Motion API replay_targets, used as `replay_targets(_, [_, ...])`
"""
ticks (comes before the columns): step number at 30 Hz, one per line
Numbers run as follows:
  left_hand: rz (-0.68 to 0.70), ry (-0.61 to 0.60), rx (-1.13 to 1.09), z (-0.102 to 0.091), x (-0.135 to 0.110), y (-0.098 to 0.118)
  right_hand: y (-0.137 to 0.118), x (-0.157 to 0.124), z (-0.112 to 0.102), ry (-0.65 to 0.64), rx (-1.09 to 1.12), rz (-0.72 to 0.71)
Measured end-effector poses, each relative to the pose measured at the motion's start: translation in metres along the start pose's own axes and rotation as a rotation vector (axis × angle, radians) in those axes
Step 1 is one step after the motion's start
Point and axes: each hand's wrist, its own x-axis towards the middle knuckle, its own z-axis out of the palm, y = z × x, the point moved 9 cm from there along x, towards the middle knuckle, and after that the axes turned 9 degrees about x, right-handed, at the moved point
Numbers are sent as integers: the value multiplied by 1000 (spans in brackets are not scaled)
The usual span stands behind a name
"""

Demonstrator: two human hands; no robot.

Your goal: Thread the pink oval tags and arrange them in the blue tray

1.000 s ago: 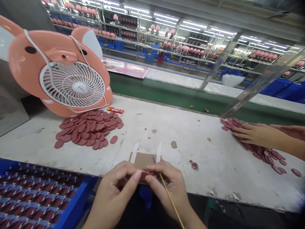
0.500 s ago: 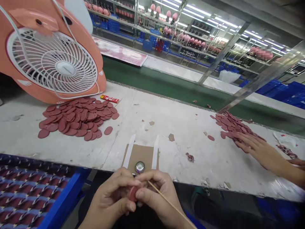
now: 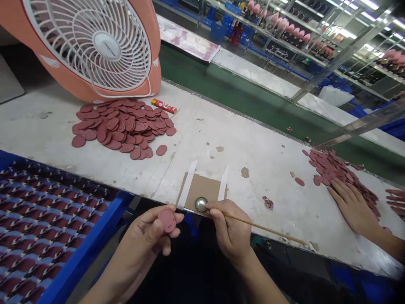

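Between the thumb and fingers of my left hand is a dark pink oval disc, its face with tiny holes turned toward me. My right hand grips a thin wooden stick that runs off to the right. The stick's near end, partly hidden by my fingers, is at a bottle cap, which lies hollow side up. Under the cap, a piece of brown cardboard is fixed to the table edge with two white tape strips. What the cap contains is too small to make out.
A heap of pink discs lies before an orange fan, beside a red-yellow packet. At right, another person's hand rests by a second heap. A blue crate with rows of parts stands lower left.
My hands have come apart. The left keeps the disc, turned face-on; the right has carried the stick to the bottle cap. The view has shifted, and the other person's hand has moved on their heap.
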Motion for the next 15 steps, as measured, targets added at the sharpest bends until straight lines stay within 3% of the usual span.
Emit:
replay_targets(4, [-32, -101, -22, 6, 3, -7, 1, 1, 4, -18, -36, -3])
replay_targets(7, [-35, -168, -54, 12, 3, -9, -6, -2, -3, 39, 14, 25])
replay_targets(11, [-38, -252, -78, 26, -1, -9, -30, -5, -12, 89, 126, 52])
replay_targets(15, [-32, -296, -86, 35, -4, -8, -57, -4, -6, 4, 216, -14])
